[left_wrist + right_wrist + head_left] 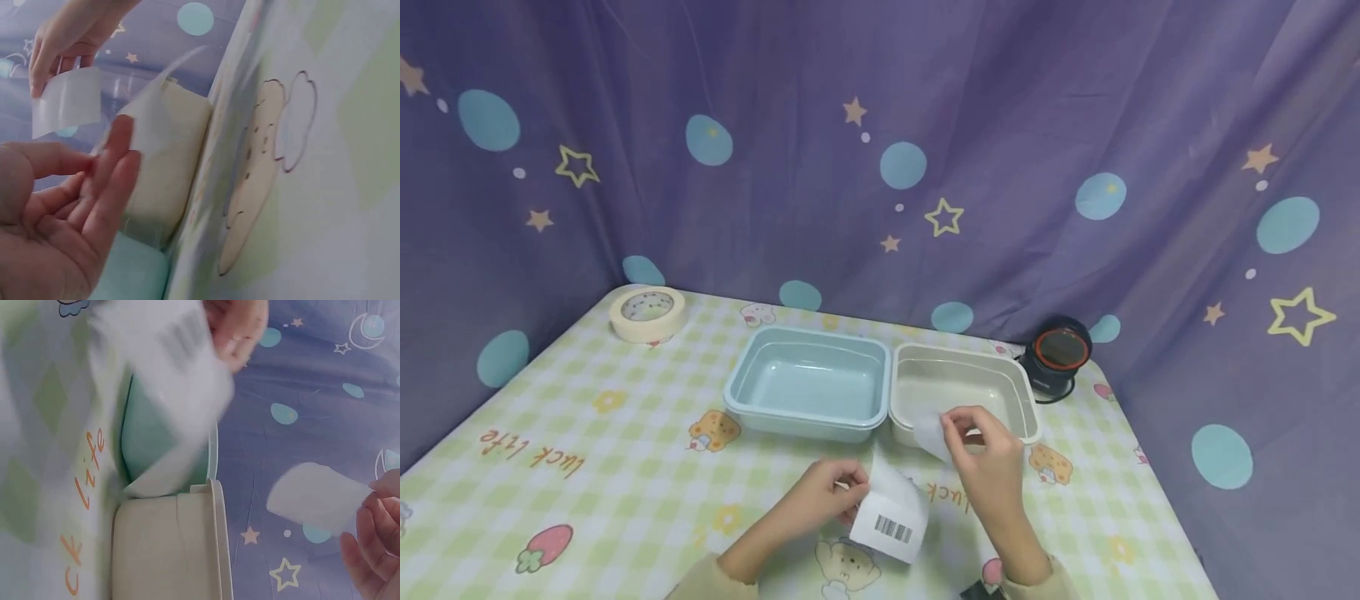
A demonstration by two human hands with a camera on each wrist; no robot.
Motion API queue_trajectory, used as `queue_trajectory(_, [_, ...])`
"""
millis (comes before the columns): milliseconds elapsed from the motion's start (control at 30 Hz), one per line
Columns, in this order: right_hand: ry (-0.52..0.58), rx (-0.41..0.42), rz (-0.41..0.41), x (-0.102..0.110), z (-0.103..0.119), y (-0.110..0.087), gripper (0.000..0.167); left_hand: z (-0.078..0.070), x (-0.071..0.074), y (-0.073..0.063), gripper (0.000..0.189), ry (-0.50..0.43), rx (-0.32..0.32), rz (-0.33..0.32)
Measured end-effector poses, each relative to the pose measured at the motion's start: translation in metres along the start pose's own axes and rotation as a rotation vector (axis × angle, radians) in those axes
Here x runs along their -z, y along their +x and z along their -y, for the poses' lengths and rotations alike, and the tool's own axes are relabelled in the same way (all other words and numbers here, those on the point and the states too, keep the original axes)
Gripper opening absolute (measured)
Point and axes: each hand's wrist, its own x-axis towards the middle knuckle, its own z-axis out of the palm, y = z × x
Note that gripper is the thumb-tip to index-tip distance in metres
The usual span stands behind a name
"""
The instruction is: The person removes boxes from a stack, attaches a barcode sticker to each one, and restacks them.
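In the head view my left hand [827,490] pinches a curved white paper label [891,510] by its left edge, with a black barcode printed near the lower end. Up and to the right of it, my right hand [991,454] pinches a smaller, thin white sheet [929,433] between thumb and fingers, in front of the beige basin. That small sheet [319,499] looks plain and slightly curled in the right wrist view, apart from the label. The barcode label [181,375] is blurred there. In the left wrist view, the thumb of my left hand [69,231] meets its fingers.
A light blue basin [808,425] stands side by side with a beige basin [955,385] behind the hands. At the back left lies a roll of cream tape [647,332]. A black device with a red ring [1051,375] stands at right. A dark object [981,592] shows at the bottom edge.
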Motion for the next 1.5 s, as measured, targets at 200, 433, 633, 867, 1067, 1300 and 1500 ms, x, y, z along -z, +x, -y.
queue_trajectory(200, [0.000,-0.010,0.004,0.000,-0.002,0.002,0.014,0.006,-0.003,-0.001,0.010,0.038,0.088,0.122])
queue_trajectory(433, [0.008,-0.039,0.017,-0.002,-0.002,-0.001,0.015,0.003,0.004,-0.005,0.013,0.146,0.092,0.078])
queue_trajectory(633, [0.038,0.008,0.104,-0.013,0.002,-0.010,0.014,-0.016,0.007,-0.002,0.034,-0.008,0.014,0.047])
queue_trajectory(867, [-0.016,0.143,0.244,-0.016,0.011,-0.018,0.016,-0.042,0.003,0.007,0.051,-0.146,-0.036,0.006])
queue_trajectory(1067, [-0.039,0.202,0.295,-0.015,0.018,-0.024,0.017,-0.043,-0.002,0.011,0.036,-0.165,-0.044,-0.057])
queue_trajectory(1300, [-0.080,0.112,0.324,-0.007,0.012,-0.033,0.017,-0.037,-0.008,0.017,0.019,-0.096,-0.049,-0.104])
queue_trajectory(1500, [-0.126,-0.337,0.416,0.002,-0.005,-0.040,0.015,-0.028,-0.009,0.024,0.019,-0.040,-0.049,-0.115])
